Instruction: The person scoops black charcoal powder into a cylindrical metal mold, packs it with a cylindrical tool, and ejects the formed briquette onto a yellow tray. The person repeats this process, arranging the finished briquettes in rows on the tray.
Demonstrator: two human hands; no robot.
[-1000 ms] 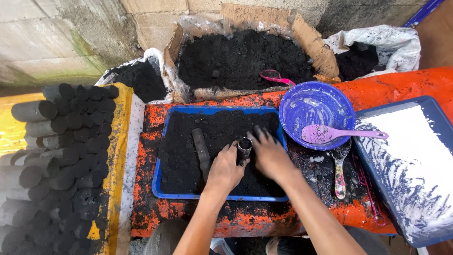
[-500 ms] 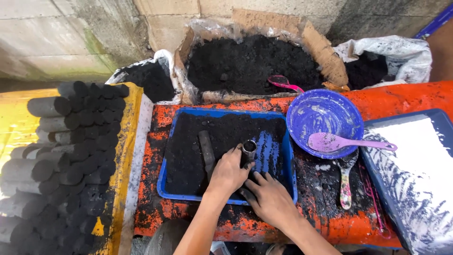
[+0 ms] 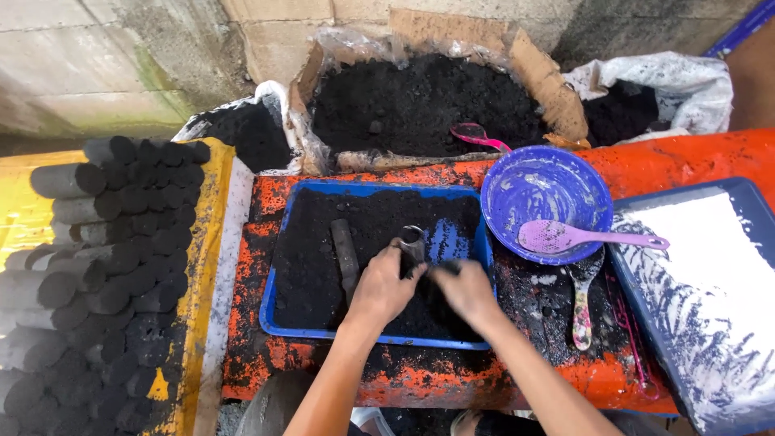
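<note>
a: head view, what are the hands doing?

b: both are in the blue tray (image 3: 274, 311) of black powder on the orange surface (image 3: 702, 157). the left hand (image 3: 379, 291) is wrapped around a short metal tube (image 3: 412, 242) standing upright in the powder. the right hand (image 3: 464, 291) lies just beside it, fingers curled down into the powder; whether it grips anything, i cannot tell.

a: anything else in that tray?

b: one dark metal rod (image 3: 345, 257) lying in the powder, left of the tube.

a: packages or containers?

b: one torn cardboard box (image 3: 549, 85) lined with plastic, heaped with black powder, behind the tray. two white sacks of the same powder, one at the left (image 3: 206, 121) of the box and one at the right (image 3: 686, 85). one round blue bowl (image 3: 517, 182) smeared white, right of the tray, with a purple spoon (image 3: 565, 236) resting across it. a second blue tray (image 3: 751, 194) at far right holds white powder.

a: more counts?

b: a pink scoop (image 3: 476, 136) in the box, another spoon (image 3: 583, 311) lying on the surface below the bowl, and a stack of black cylinders (image 3: 105, 266) on yellow sheeting (image 3: 206, 242) at left, too many to count.
</note>
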